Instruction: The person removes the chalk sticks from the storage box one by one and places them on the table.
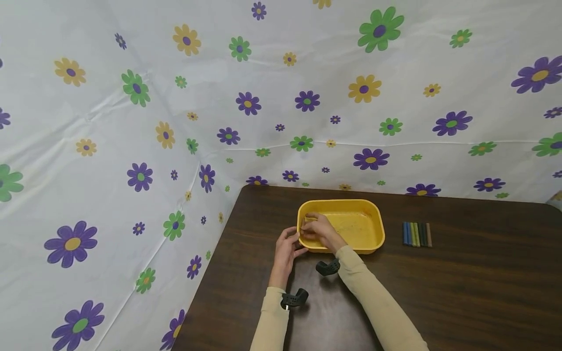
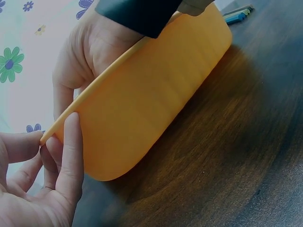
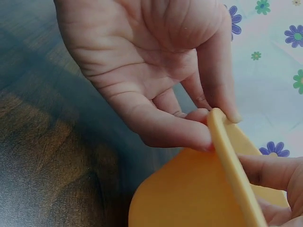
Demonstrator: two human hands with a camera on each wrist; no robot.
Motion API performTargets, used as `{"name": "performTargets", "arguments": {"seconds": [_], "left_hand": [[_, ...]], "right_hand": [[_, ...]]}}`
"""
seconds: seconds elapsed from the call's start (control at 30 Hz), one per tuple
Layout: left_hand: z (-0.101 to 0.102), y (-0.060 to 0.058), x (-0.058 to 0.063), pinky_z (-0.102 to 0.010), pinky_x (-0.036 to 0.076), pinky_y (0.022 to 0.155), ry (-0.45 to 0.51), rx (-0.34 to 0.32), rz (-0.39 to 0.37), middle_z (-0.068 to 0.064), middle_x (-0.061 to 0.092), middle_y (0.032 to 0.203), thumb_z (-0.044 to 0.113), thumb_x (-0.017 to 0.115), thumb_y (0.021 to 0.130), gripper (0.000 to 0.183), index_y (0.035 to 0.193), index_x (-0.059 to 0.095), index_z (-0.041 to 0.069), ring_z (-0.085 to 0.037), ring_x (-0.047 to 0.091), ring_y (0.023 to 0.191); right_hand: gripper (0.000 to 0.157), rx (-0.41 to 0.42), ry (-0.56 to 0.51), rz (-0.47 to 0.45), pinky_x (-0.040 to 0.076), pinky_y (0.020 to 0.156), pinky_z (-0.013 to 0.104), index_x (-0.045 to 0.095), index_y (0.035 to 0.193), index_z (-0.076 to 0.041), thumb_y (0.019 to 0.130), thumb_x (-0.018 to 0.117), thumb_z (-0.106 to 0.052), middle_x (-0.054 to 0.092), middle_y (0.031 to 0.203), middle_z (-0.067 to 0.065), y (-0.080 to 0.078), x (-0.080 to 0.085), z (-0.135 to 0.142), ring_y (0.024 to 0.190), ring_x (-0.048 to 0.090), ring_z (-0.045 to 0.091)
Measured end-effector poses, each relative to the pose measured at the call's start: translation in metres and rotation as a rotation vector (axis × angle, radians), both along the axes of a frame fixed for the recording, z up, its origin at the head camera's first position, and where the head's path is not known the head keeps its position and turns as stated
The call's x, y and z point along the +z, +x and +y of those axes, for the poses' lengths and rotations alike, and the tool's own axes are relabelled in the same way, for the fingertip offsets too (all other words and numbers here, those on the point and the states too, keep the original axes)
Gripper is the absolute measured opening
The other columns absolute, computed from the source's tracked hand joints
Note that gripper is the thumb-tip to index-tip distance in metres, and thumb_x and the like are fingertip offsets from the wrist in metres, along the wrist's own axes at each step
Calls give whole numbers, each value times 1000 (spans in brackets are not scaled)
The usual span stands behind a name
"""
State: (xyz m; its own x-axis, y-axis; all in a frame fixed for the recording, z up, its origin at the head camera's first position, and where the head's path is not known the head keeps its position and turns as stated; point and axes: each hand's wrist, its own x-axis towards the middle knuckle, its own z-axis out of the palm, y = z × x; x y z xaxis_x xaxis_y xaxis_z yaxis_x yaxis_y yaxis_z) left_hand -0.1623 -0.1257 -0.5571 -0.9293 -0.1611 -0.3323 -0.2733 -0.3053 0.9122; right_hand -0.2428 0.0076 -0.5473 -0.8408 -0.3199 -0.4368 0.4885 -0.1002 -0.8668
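Note:
A yellow plastic tub (image 1: 358, 230) with rounded corners stands on the dark wooden table. At its near left corner my left hand (image 1: 285, 249) pinches the rim, thumb on one side and fingers on the other, as the left wrist view shows. My right hand (image 1: 322, 229) reaches over the near wall into the tub's left end, with bent fingers close to the inner wall. Its fingers (image 3: 272, 170) show only partly in the right wrist view, behind the rim. Whether they hold anything is hidden. Small dark specks lie on the tub's floor.
Several short coloured sticks (image 1: 417, 234) in blue, green, dark and brown lie side by side on the table (image 1: 483, 263), right of the tub. A white flower-patterned sheet (image 1: 281, 161) hangs behind and to the left. Each wrist carries a black mount.

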Motion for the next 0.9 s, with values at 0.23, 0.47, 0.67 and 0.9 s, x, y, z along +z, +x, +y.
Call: {"name": "performTargets", "arguments": {"seconds": [0.23,0.47,0.67,0.9], "left_hand": [[2,1,-2,-33,62,70,9,-1,8,-15,65,112,15,59,105,33,134,56,0,-18,68,82],[2,2,-3,-32,62,69,8,3,15,-18,65,113,16,60,105,36,136,55,-2,-19,67,83],[3,1,-3,-34,63,71,9,7,4,-21,65,114,14,60,105,35,136,55,-1,-19,68,84],[0,2,-1,-33,62,70,13,13,4,-11,65,104,14,61,105,35,136,55,0,-17,66,81]], "right_hand": [[60,-36,-16,-3,60,89,45,44,151,5,94,63,7,58,134,31,2,5,9,89,70,26],[55,-32,-54,14,60,89,43,46,148,4,97,64,3,56,137,29,1,15,25,91,71,26],[56,-33,-91,43,61,86,41,44,150,3,97,65,2,56,135,28,-1,18,43,97,69,28],[56,-37,-122,115,61,84,37,40,152,3,101,60,2,54,137,31,-4,30,71,97,71,22]]}}
